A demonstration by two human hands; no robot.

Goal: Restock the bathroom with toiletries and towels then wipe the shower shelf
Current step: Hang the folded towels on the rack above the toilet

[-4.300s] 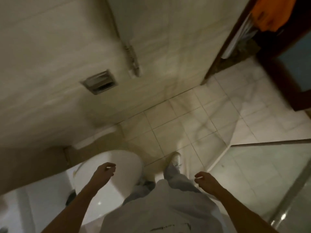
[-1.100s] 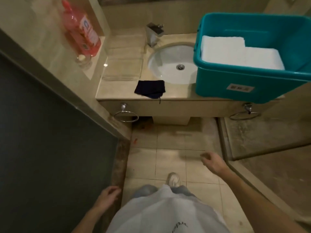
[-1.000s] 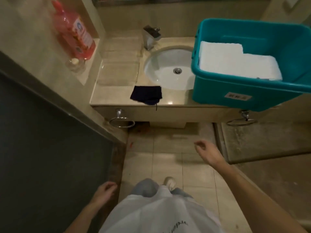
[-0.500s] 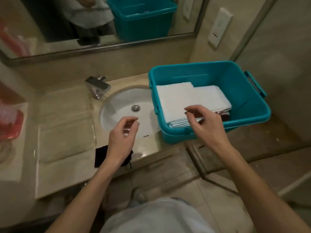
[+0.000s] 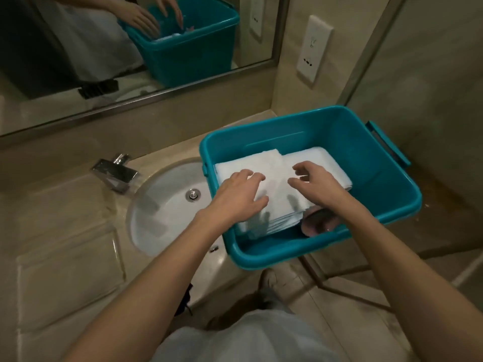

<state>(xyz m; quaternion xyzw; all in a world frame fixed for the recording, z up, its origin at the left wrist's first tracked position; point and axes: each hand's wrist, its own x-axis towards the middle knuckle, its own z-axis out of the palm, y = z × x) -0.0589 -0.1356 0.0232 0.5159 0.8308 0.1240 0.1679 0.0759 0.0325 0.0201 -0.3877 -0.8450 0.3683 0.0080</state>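
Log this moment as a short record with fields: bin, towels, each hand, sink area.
bin: teal plastic bin on the counter right of the sink, its front corner past the counter edge
towels: folded white towels stacked inside the bin
left hand: open, fingers spread, over the left part of the stack
right hand: open, fingers curled, above the right part
sink: white basin, dry-looking
faucet: chrome, behind the basin
mirror: reflects bin and hands

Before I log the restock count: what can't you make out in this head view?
- Bin contents under the towels: hidden by the stack.
- Item below the right hand: dark, blurred, unidentifiable.
- Towel count: edges too fine.
- Left hand: contact with the towels unclear.
- Dark cloth: mostly behind the left forearm.
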